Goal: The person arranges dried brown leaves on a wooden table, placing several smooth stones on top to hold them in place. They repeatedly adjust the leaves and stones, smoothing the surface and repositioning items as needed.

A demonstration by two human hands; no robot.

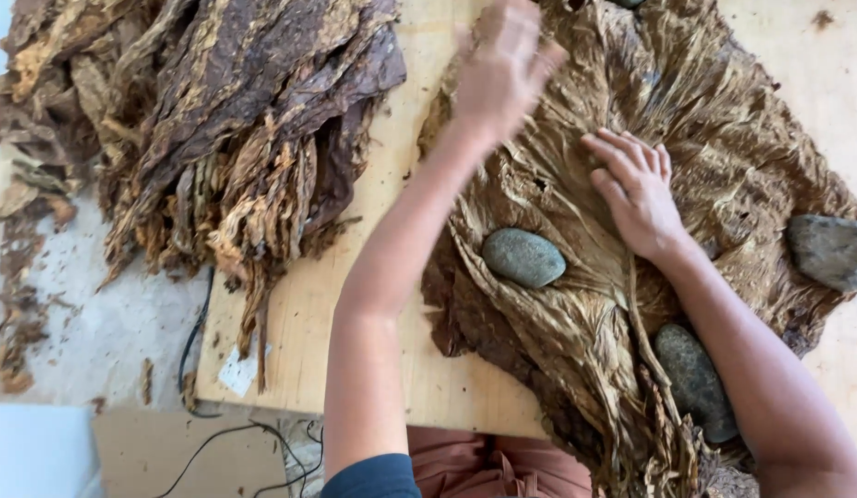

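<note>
A big, flat pile of dry tan leaves (631, 166) lies spread out on a wooden board (373, 304). The right hand (636, 189) lies flat on the middle of these leaves, fingers open and pressed down, holding nothing. The left hand (502, 65) is up near the far edge of the same leaves, fingers spread wide. It looks blurry, and I cannot tell if it touches the leaves. Three smooth gray stones sit on the leaves. One stone (523, 256) is near the left edge of the pile, between the two arms. A second stone (694, 380) is near the front edge, just beside the right arm. A third stone (830, 249) sits at the right edge, well apart from both hands. To the left, a heap of darker brown leaves (216, 120) hangs over the left edge of the board. Between the two piles there is a bare strip of board, and the left arm crosses over it. A thin black cord (193, 341) runs along the left edge of the board, on a table (87, 323) with leaf crumbs.
</note>
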